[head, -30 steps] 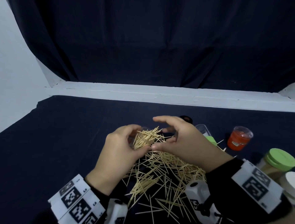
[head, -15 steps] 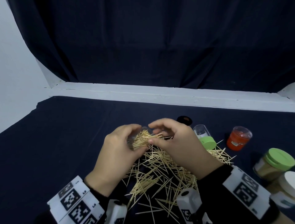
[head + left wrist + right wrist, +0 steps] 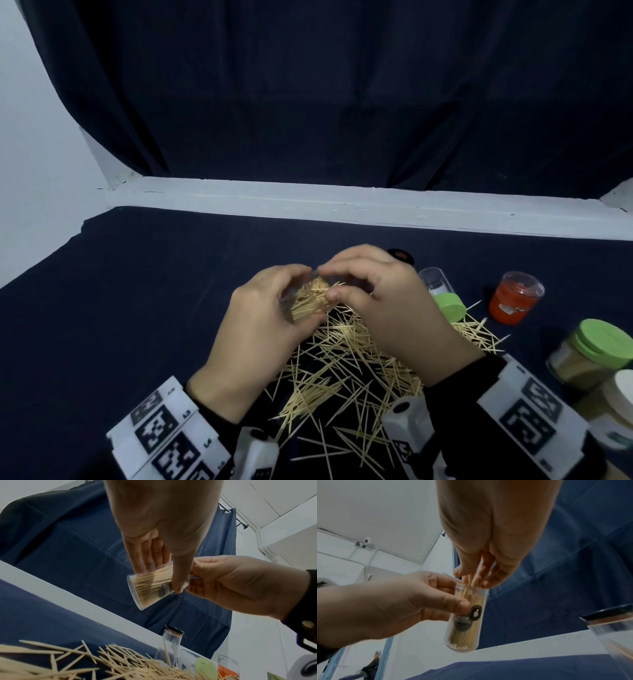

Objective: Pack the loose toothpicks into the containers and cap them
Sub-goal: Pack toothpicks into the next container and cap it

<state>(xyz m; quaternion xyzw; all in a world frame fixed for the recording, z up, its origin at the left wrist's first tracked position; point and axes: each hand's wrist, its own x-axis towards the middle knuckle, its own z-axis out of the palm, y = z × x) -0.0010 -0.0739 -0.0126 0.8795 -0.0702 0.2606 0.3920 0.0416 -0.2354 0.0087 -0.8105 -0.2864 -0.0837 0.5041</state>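
Head view first: the person's left hand (image 3: 260, 329) is gripping a small clear plastic toothpick tube (image 3: 301, 303), lifted off the dark blue cloth-covered table (image 3: 137, 308) and tilted, while the right hand (image 3: 387, 308) is pinching a bundle of pale wooden toothpicks (image 3: 317, 294) at the tube's mouth. Below the tube, the scattered heap of loose toothpicks (image 3: 346, 370) is lying on the cloth; right of the tube, a second clear tube with a green cap (image 3: 442, 294) and an orange-filled clear jar (image 3: 513, 298) are waiting.

Left wrist view: the left hand's fingers (image 3: 149, 555) and thumb are wrapping around the clear tube (image 3: 150, 586), which is already looking well filled, and the right hand (image 3: 240, 585) is closing in at its open end.

Right wrist view: the right hand's fingertips (image 3: 489, 581) are curling onto the toothpick ends right at the tube's (image 3: 465, 622) rim, with the left hand (image 3: 402, 605) clamping the tube by its labelled side.

Judging from this, the bundle should be kept parallel to the tube's axis and fed in with a slight roll, the tube angled mouth-up so sticks are settling downward; stray crossed picks will likely jam the mouth and block capping.
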